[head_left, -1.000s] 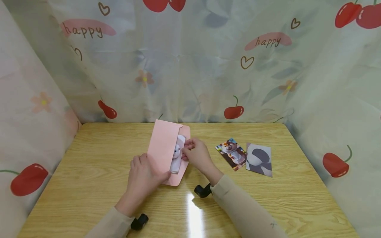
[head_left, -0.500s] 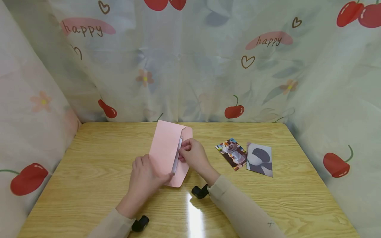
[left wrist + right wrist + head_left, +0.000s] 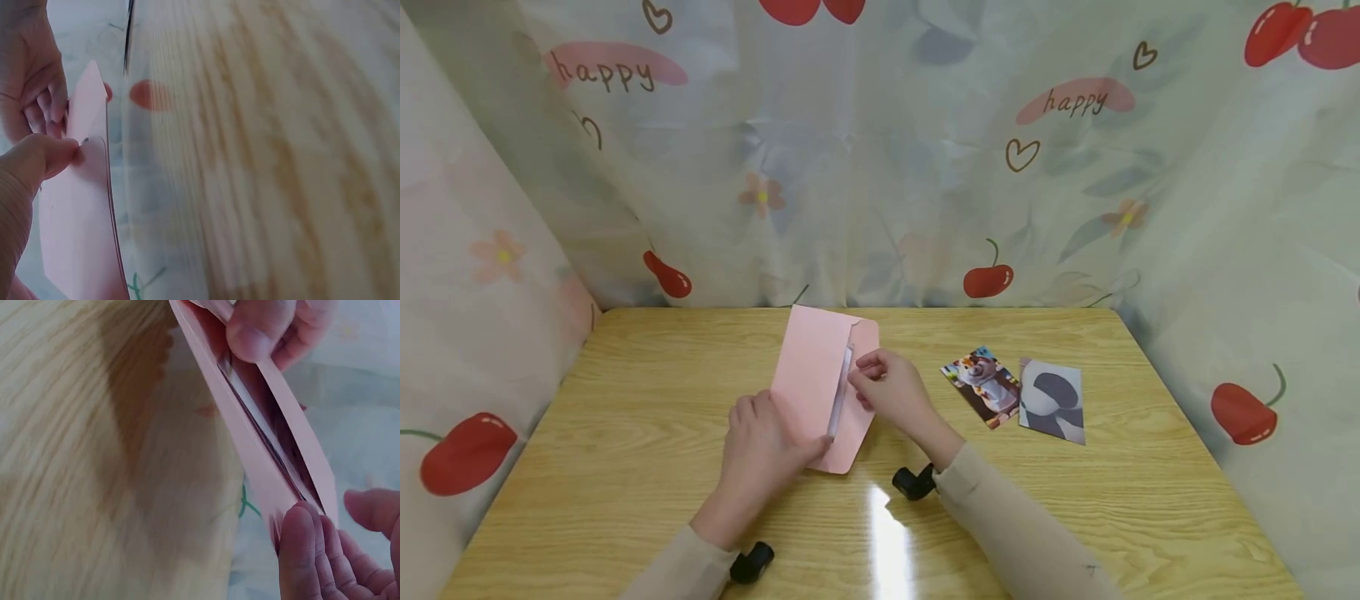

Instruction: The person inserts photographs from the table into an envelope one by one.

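Observation:
A pink envelope point(image 3: 811, 367) is held tilted above the table, its flap side to the right. My left hand point(image 3: 763, 442) grips its lower left part, thumb at the mouth and fingers behind; the left thumb point(image 3: 53, 156) presses the edge. Inside the mouth, the pale edge of a photo card point(image 3: 253, 409) shows, with the rest hidden by the envelope. My right hand point(image 3: 895, 392) is at the flap. In the right wrist view its fingers point(image 3: 300, 550) lie against the envelope's end, while the thumb stands apart from it.
Two photo cards lie to the right on the wooden table point(image 3: 625, 467): a colourful one with a toy animal point(image 3: 985, 387) and a grey-and-white one point(image 3: 1051, 400). A printed curtain point(image 3: 850, 167) encloses the back and sides.
The photo card with a white toy face, bent and sticking out of the mouth earlier, has slid left into the envelope, leaving a thin edge visible. The right thumb has come off the card.

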Motion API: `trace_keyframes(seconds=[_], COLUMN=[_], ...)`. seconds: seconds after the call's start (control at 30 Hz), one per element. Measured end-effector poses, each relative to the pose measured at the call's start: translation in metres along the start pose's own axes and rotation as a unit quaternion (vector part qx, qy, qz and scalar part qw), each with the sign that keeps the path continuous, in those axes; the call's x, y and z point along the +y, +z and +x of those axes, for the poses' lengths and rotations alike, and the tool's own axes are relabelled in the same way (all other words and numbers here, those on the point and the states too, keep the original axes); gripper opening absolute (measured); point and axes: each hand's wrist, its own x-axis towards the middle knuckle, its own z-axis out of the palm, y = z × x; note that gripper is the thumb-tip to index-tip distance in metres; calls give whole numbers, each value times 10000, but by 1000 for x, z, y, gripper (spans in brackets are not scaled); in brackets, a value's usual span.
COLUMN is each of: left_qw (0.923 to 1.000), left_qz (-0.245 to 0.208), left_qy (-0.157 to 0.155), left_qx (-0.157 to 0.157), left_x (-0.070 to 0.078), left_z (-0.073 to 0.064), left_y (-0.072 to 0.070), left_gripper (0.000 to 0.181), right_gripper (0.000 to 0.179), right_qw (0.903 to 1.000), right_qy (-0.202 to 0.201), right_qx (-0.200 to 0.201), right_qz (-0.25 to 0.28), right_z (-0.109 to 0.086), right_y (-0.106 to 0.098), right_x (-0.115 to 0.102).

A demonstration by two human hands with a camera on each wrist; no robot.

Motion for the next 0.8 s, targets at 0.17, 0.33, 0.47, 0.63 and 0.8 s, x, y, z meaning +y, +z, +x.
trace_keyframes(seconds=[0.17, 0.33, 0.47, 0.63, 0.8], left_qw=[10000, 9999, 9999, 9999, 10000], left_qz=[62, 146, 119, 83, 35], left_qy=[-59, -21, -18, -21, -54], left_qx=[-38, -68, -57, -60, -45], left_x=[-2, -3, -4, -5, -6], left_z=[0, 0, 0, 0, 0], left_y=[-1, -1, -2, -4, -4], left_gripper=[103, 104, 104, 104, 104], right_gripper=[30, 41, 47, 57, 67], right_qw=[9995, 9986, 9987, 9978, 9933], right_qy=[-294, -525, -434, -126, 184], right_qx=[-13, 0, 115, 444, 709], right_qz=[91, -6, -254, -483, -892], right_z=[-5, -9, -11, -16, -22], right_y=[-17, -35, -53, -83, -118], right_x=[-1, 0, 5, 20, 40])
